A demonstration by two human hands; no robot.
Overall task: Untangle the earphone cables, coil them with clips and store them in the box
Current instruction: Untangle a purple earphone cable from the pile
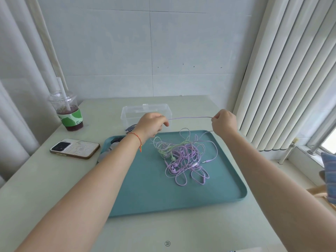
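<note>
A tangle of purple and green earphone cables lies on the teal tray. One purple cable strand is stretched taut above the tray between both hands. My left hand pinches its left end, and my right hand pinches its right end. From each hand the cable drops back into the tangle. A jack plug sticks out at the tangle's right. The clear plastic box stands behind the tray, partly hidden by my left hand. Dark clips sit at the tray's far left corner, partly behind my left forearm.
A phone lies face down left of the tray. A lidded drink cup with a straw stands at the table's back left. Vertical blinds hang close on the right. The wall rises just behind the table.
</note>
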